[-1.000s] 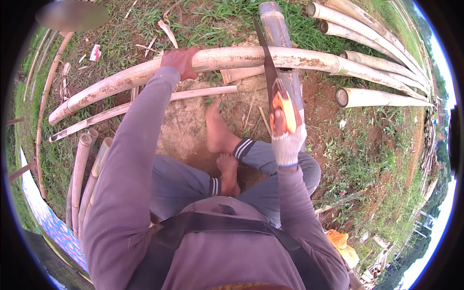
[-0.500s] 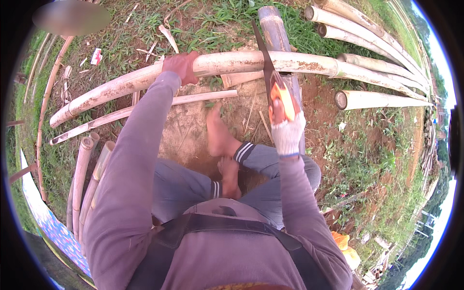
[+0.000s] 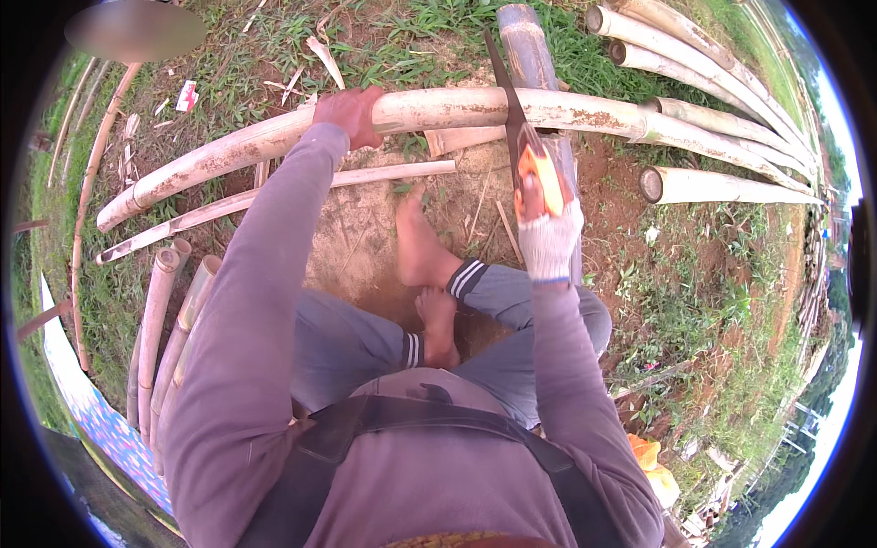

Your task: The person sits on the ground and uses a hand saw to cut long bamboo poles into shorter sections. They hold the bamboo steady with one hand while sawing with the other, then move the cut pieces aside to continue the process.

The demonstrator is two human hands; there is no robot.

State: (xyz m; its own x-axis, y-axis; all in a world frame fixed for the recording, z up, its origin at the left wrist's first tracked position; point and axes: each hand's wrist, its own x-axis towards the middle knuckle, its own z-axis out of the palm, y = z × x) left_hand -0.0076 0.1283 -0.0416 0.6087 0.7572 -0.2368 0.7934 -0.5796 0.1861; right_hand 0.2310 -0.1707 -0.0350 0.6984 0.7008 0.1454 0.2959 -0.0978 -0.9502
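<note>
A long pale bamboo pole lies across the ground in front of me, resting on a grey log. My left hand presses down on top of the pole. My right hand, in a white knit glove, grips the orange handle of a hand saw. The saw blade crosses the pole just right of its middle, above the log. My bare feet rest on the dirt below the pole.
A split bamboo strip lies just under the pole. More bamboo poles are stacked at the right and several lie at the left. Grass and scraps surround the bare dirt patch. An orange item sits at lower right.
The saw and my right hand have moved slightly up and down along the cut. My left hand stays on the pole.
</note>
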